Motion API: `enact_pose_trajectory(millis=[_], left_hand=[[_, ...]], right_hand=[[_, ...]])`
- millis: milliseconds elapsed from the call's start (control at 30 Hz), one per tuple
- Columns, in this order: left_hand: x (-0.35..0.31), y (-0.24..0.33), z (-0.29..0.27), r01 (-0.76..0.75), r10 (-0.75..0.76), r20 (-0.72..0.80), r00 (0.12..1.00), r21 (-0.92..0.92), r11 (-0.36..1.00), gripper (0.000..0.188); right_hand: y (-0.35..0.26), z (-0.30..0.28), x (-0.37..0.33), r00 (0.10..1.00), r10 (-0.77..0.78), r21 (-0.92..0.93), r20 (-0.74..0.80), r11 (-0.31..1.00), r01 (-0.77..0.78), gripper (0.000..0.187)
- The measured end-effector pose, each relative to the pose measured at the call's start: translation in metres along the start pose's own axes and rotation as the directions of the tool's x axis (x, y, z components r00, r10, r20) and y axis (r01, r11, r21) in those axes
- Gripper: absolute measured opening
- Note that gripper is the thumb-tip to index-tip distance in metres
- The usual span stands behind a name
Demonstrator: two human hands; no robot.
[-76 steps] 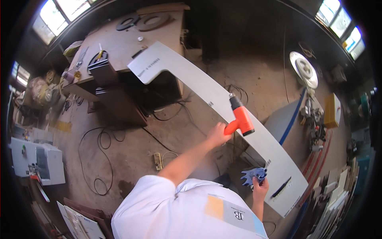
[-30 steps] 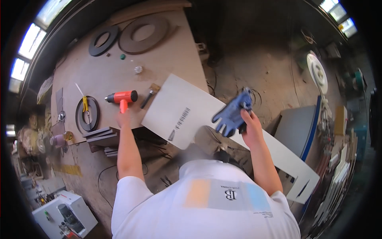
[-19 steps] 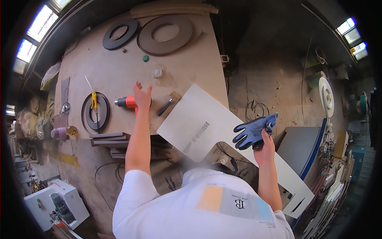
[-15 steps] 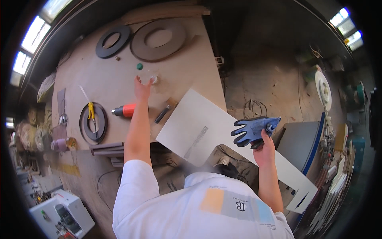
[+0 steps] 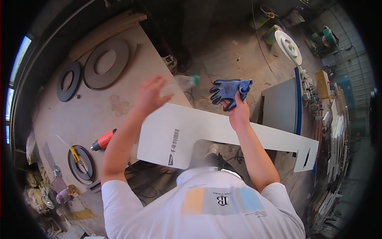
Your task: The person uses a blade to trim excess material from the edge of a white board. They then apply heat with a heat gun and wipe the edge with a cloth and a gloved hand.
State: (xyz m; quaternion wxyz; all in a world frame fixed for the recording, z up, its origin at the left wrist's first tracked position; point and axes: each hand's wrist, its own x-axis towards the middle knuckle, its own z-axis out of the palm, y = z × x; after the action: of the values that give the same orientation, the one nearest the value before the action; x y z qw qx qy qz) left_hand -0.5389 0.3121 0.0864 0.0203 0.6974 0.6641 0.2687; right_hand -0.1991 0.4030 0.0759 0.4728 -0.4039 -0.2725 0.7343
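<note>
My left hand (image 5: 153,95) is raised over the table's right side, blurred, its thumb and fingers apart. Just beyond the fingertips is a clear plastic bottle (image 5: 182,82) with a green cap; it looks apart from the hand, though the blur hides the exact gap. My right hand (image 5: 238,111) grips a blue work glove (image 5: 229,92) with dark fingers by its bunched cuff. Below both hands lies a large white cut-out panel (image 5: 187,123) with dark printing. A red heat gun (image 5: 104,140) rests on the table beside my left forearm.
On the table (image 5: 107,85) lie a grey-brown ring (image 5: 92,73), a dark ring (image 5: 63,89) and yellow-handled pliers (image 5: 74,154) over a coil of dark strip (image 5: 89,161). A grey board with a blue edge (image 5: 297,105) stands at right, near stacked strips (image 5: 337,139).
The bottle has left the tabletop and shifted right, past the table edge. My left hand has swung right and nearer. The view has turned; my right hand still holds the glove.
</note>
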Motion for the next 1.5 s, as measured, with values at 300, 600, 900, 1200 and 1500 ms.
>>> enact_pose_trajectory(millis=[300,600,900,1200,1500], left_hand=[[0.080,0.121,-0.009,-0.344,0.341,0.128,0.932,0.614,0.711,0.033],[0.128,0.163,0.005,-0.441,0.456,0.192,0.869,0.720,0.536,0.019],[0.119,0.144,0.014,-0.309,0.252,0.181,0.951,0.498,0.810,0.036],[0.062,0.093,0.082,0.164,-0.148,0.104,0.983,-0.165,0.973,0.058],[-0.096,-0.221,0.170,0.152,-0.550,-0.603,0.577,-0.583,0.798,0.066]], right_hand=[[0.015,0.007,0.020,0.999,-0.023,0.072,0.039,0.997,0.020,0.033],[0.002,-0.008,0.042,0.999,0.018,0.284,-0.050,0.959,-0.003,0.035],[-0.016,-0.015,0.039,0.999,-0.049,0.293,0.012,0.955,0.043,0.040],[-0.017,-0.010,0.039,0.998,0.010,0.404,0.065,0.914,-0.035,0.042],[-0.030,-0.035,-0.005,0.998,0.007,0.304,0.065,0.952,-0.027,0.044]])
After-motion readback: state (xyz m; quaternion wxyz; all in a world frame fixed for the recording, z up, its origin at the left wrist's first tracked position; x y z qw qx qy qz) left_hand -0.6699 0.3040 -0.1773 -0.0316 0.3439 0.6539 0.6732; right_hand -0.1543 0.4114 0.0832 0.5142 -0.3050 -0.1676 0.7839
